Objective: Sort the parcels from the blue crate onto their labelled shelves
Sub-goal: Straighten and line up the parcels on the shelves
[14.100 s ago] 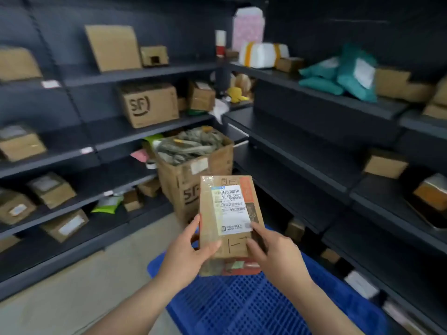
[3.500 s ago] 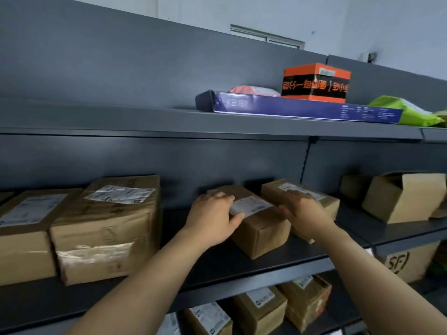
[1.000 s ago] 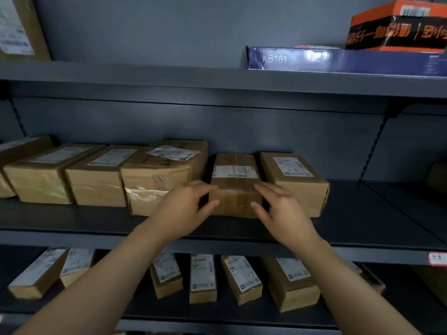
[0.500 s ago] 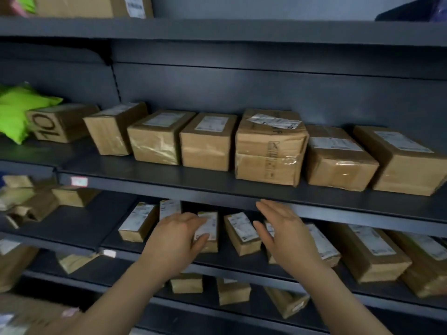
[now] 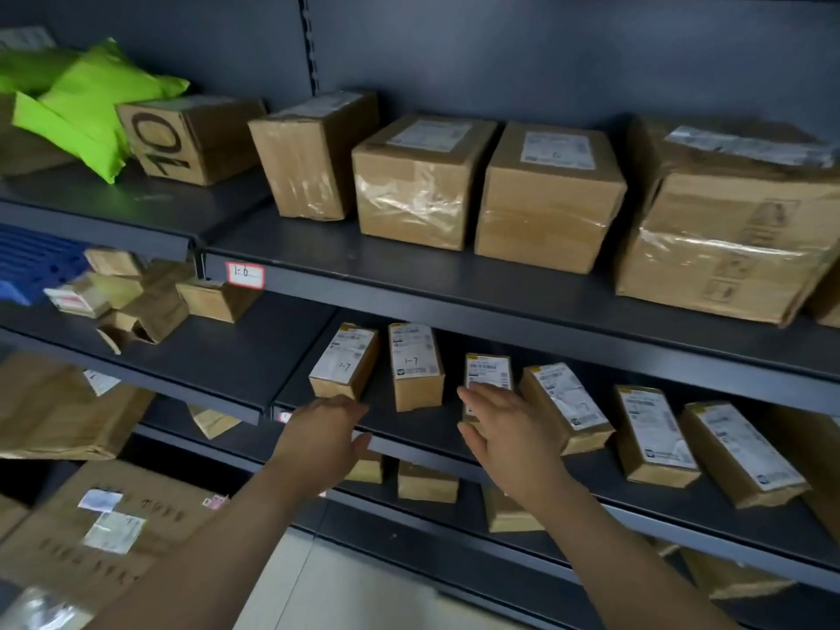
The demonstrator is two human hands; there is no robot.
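Each grip is apart and empty: left hand [image 5: 325,441] and right hand [image 5: 511,436] reach, fingers straight, over the dark grey metal shelf [image 5: 413,429]; large brown cardboard boxes [image 5: 550,197] sit one level up, small labelled cardboard parcels [image 5: 414,366] line it beside both hands

Parcel storeroom or courier depot. Dark metal shelves [image 5: 454,284] in tiers, stocked with taped cardboard parcels [image 5: 545,197], each bearing a printed shipping label [image 5: 557,150]. Handwritten tag [image 5: 245,275] reading 1-6 on one shelf edge; smaller parcels [image 5: 413,366] below marked 1-7. Green mailers [image 5: 91,97] upper left. Blue crate [image 5: 32,261] partly visible at left.
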